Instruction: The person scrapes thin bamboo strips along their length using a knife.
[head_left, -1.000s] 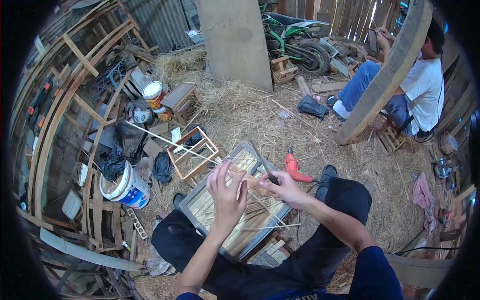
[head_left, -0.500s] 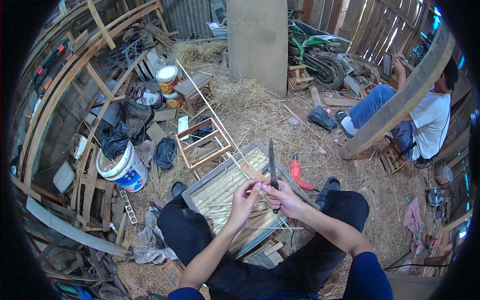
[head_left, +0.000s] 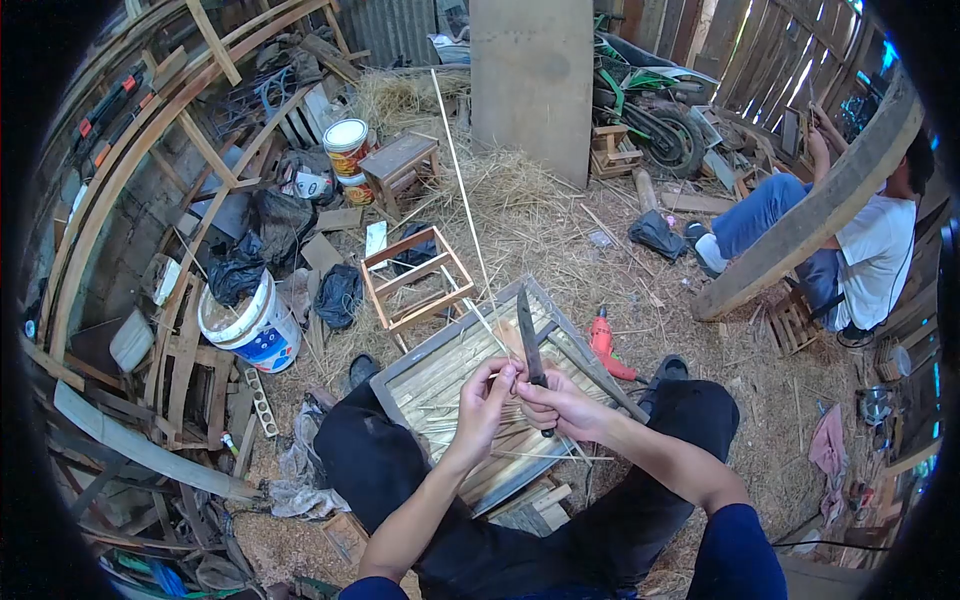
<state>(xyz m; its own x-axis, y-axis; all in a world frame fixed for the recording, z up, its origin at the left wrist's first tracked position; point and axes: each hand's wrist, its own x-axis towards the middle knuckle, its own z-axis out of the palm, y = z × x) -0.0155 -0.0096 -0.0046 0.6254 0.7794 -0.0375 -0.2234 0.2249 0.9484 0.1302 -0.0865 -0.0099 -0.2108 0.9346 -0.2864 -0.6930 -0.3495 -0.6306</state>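
Observation:
My left hand (head_left: 486, 408) is closed in a pinch on a long thin pale strip (head_left: 461, 185), which reaches up and away over the straw-covered floor. Right beside it, my right hand (head_left: 562, 408) is wrapped round the dark handle of a knife (head_left: 529, 335), its blade pointing up. The two hands meet fingertip to fingertip above a framed slatted board (head_left: 418, 377) between my knees. Several thin strips lie loose across the board. What lies between my fingertips is too small to make out.
A red drill (head_left: 603, 345) lies right of the board. Beyond its left corner stands a small wooden frame (head_left: 452, 262). A white bucket (head_left: 262, 330) is at left. Behind a slanted beam (head_left: 800, 215), a person (head_left: 873, 250) sits at right.
My hands have come together at the strip, and the knife has turned to point upward. The strip's far end has swung right from its earlier leftward slant. The view has shifted somewhat.

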